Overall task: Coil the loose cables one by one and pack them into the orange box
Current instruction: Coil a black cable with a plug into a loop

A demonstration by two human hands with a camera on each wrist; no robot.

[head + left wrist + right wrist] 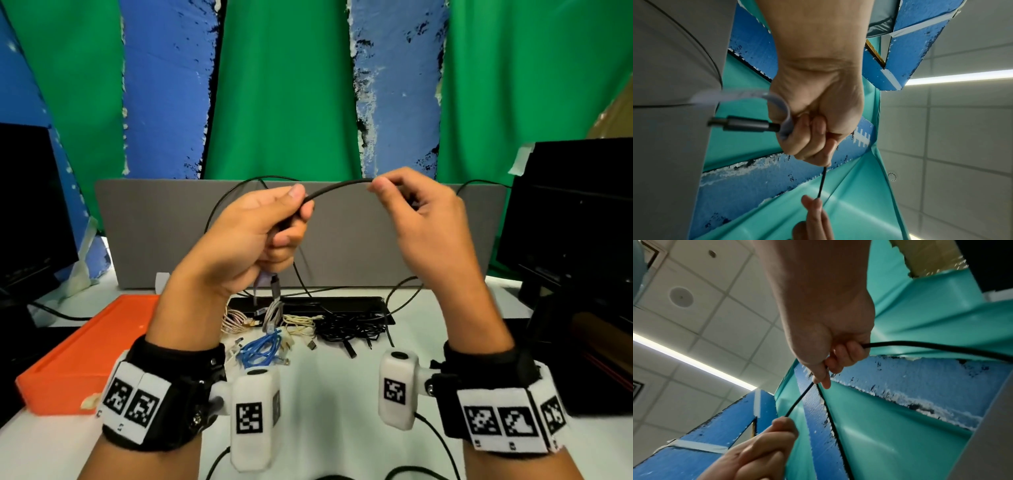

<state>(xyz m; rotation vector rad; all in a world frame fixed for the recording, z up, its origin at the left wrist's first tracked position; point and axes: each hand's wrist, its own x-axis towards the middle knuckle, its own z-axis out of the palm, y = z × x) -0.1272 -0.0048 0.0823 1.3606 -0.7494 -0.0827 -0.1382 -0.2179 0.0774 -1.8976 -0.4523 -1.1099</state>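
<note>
Bright ceiling strip [694, 361], edges perhaps blurred

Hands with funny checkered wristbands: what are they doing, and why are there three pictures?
These are a person's two bare hands, not a machine. One picture comes from a camera on the person's head, looking down. The other two come from a small white camera on each wrist, looking along the hand, so you see ceiling behind. The left hand grips a black cable near its plug, and the right hand pinches the same cable further along. On the table lies a heap of loose cables, blue, cream and black. The orange box for them sits at the left.
</note>
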